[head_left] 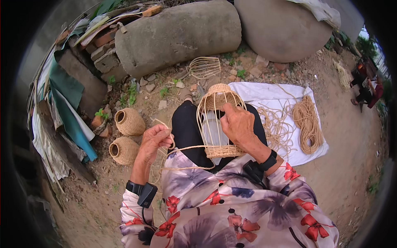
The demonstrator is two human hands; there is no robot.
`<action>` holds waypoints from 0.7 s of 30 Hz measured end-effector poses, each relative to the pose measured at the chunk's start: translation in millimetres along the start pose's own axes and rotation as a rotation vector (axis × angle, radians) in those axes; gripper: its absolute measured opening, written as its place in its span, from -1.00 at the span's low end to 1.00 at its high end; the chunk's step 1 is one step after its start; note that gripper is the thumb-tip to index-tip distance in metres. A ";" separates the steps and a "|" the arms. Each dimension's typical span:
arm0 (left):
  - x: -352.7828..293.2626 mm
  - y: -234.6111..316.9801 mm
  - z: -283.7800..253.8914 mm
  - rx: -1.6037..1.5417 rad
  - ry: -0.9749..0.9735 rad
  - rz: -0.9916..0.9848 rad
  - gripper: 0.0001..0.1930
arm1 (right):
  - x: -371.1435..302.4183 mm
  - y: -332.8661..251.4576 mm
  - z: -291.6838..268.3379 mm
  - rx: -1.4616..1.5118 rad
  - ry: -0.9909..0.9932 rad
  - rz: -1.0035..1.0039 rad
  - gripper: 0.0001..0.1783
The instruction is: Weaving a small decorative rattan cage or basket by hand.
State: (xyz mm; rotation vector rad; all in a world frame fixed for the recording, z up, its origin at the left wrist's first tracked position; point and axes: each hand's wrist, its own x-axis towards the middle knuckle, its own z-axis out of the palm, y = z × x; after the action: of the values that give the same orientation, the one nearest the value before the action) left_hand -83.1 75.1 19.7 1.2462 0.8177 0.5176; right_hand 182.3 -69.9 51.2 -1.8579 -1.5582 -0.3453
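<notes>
A partly woven basket (223,151) lies on my lap, with a woven band at its near end, a woven rim at its far end and bare ribs between. My right hand (239,126) is closed on its right-side ribs, the fingertips partly hidden inside. To the left of the basket, my left hand (155,142) pinches a tan cord (188,147). One strand of that cord runs across to the woven band, and a short end sticks up past my fingers. Another length loops over my lap below the basket.
Two finished-looking woven pots (130,122) sit on the dirt at left. A bare rib frame (204,67) lies ahead. On a white cloth (252,89) at right are loose cord and a coiled hank (307,124). Concrete cylinders (178,35) stand beyond; another person (368,87) sits far right.
</notes>
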 end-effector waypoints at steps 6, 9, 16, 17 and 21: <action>6.9 13.0 108.1 0.178 -0.156 -0.001 -0.87 | -24.9 18.4 8.4 0.134 0.055 0.220 -0.91; 10.3 11.4 121.4 0.426 -0.100 0.104 -0.90 | -29.0 18.9 10.4 0.162 0.083 0.268 -0.91; 12.4 4.1 142.2 1.033 0.159 0.549 -0.84 | -28.7 17.5 9.3 0.199 0.089 0.232 -0.90; 13.7 1.8 142.2 1.036 0.178 0.563 -0.83 | -28.3 17.6 9.1 0.209 0.096 0.231 -0.90; 5.5 6.5 141.6 0.877 0.159 0.454 -0.78 | -29.5 20.1 7.8 0.215 0.120 0.237 -0.91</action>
State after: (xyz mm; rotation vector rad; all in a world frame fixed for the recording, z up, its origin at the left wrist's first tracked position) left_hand 31.2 -6.7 38.9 2.2527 0.9340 0.6508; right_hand 192.2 -88.5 21.4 -1.7941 -1.2285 -0.1708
